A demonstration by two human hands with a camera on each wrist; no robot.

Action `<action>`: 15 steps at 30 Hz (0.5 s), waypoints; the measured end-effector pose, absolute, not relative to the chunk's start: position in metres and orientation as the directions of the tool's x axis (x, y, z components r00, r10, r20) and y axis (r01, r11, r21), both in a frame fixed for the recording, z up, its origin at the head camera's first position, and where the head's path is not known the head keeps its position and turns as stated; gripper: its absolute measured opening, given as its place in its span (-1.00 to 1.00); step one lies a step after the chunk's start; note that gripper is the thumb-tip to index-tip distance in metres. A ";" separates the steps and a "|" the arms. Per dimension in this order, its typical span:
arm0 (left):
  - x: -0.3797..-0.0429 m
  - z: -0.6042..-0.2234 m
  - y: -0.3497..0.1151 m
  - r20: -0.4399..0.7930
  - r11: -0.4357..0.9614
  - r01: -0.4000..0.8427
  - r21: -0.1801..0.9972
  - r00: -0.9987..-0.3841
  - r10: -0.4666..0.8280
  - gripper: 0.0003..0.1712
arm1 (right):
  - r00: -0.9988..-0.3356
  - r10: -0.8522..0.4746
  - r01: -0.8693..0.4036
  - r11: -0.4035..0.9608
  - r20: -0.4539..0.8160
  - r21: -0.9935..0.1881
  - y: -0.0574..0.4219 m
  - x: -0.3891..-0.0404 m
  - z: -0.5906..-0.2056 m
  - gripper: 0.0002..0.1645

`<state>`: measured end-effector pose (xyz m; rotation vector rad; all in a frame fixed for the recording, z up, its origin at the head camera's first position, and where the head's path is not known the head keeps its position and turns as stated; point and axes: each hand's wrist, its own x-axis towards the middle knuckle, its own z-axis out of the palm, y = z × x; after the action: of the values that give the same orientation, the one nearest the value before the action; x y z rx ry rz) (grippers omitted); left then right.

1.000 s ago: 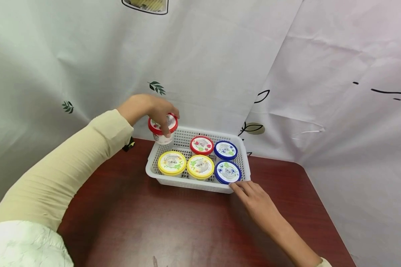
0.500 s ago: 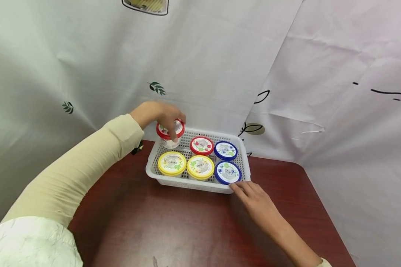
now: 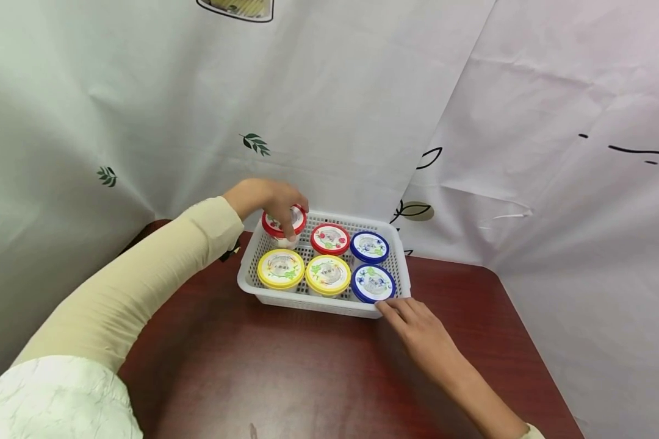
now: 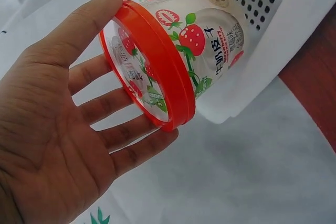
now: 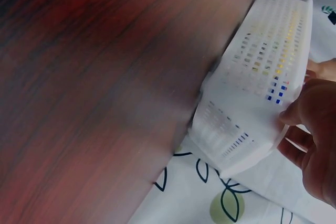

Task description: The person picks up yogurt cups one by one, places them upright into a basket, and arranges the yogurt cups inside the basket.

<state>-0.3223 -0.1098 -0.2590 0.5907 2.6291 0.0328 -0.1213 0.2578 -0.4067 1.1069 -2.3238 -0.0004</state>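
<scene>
My left hand (image 3: 274, 200) holds a tub with a red lid and strawberry print (image 4: 210, 40) by the lid's edge, thumb on one side and fingertips on the other. The tub is at the back left of a white plastic basket (image 3: 318, 303); whether its base touches the floor there is hidden. My right hand (image 3: 420, 329) grips the basket's front right corner, thumb outside and fingers over the rim in the right wrist view. Inside the basket stand another red-lidded tub (image 3: 330, 239), two yellow-lidded tubs (image 3: 281, 269) and two blue-lidded tubs (image 3: 373, 283).
The basket stands on a dark red wooden table (image 3: 307, 366), close to its back edge. A white printed cloth (image 3: 351, 110) hangs behind the table and along its right side. A small black and yellow object (image 3: 229, 252) lies left of the basket, partly behind my left sleeve.
My left hand has moved down and to the right, lowering the red-lidded tub into the basket's back left corner. My right hand has stayed at the rim.
</scene>
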 end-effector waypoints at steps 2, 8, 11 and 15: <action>-0.323 -0.262 -0.108 -0.424 0.908 0.400 0.122 -0.807 0.412 0.04 | -0.503 -0.715 -0.715 0.660 0.486 0.231 0.258 -0.121 -0.407 -0.28; -0.324 -0.269 -0.105 -0.437 0.909 0.397 0.124 -0.801 0.409 0.07 | -0.503 -0.713 -0.713 0.662 0.489 0.232 0.258 -0.121 -0.407 -0.30; -0.324 -0.273 -0.104 -0.442 0.912 0.391 0.125 -0.801 0.404 0.08 | -0.501 -0.712 -0.713 0.662 0.493 0.231 0.258 -0.121 -0.407 -0.29; -0.324 -0.282 -0.103 -0.445 0.912 0.389 0.132 -0.799 0.405 0.06 | -0.495 -0.711 -0.716 0.660 0.500 0.230 0.258 -0.120 -0.407 -0.30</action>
<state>-0.3240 -0.1034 -0.2817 0.5737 2.5974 0.0468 -0.1201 0.2576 -0.4074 1.1019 -2.3097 0.0111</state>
